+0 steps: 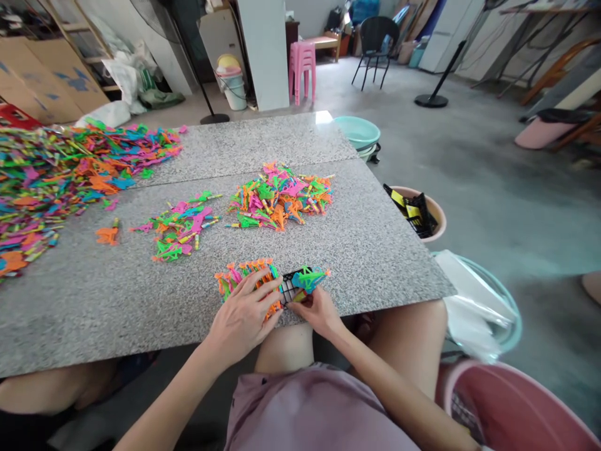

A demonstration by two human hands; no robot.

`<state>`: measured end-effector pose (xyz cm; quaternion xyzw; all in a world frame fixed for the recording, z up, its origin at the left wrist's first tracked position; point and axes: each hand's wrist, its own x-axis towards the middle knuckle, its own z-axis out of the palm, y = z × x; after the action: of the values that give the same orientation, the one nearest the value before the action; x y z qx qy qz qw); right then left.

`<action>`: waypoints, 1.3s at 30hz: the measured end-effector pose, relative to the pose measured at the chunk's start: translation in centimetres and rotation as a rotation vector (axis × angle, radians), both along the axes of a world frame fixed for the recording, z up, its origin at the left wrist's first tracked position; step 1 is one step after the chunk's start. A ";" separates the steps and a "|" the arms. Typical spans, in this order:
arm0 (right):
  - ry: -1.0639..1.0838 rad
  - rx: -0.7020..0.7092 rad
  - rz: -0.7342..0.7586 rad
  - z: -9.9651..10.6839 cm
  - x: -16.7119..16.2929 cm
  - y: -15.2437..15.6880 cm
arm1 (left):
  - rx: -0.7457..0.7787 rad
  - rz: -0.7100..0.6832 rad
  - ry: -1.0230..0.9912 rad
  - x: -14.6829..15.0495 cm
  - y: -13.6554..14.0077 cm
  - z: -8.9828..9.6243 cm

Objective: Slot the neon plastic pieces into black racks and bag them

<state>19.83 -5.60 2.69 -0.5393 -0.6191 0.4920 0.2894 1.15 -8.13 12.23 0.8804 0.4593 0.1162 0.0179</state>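
Observation:
A black grid tray (288,289) lies near the front edge of the stone table, its left part filled with upright rows of small bright plastic pieces (230,275), orange, pink and green. My left hand (246,310) lies over these rows with its fingers spread, touching them. At the tray's right end, my right hand (319,310) is closed on a blue and green plastic piece (307,279) with an orange tip. Its fingertips are close to the tray's grid, and the lower end of the piece is partly hidden by them.
Beyond the tray lie a heap of mixed plastic pieces (282,197) and a smaller heap (185,228). A large pile (70,169) covers the table's left. Basins stand right of the table, one holding black trays (417,213), another clear plastic bags (474,300). Another person's leg (51,385) shows lower left.

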 end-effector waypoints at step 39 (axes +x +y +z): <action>-0.670 0.433 -0.040 1.3 -2.0 17.4 | 0.029 0.054 -0.039 0.2 0.0 -0.6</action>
<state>17.79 11.84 3.96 -0.6084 -0.7581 0.1411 0.1880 1.33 -8.18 11.61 0.8655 0.4808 0.1404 0.0108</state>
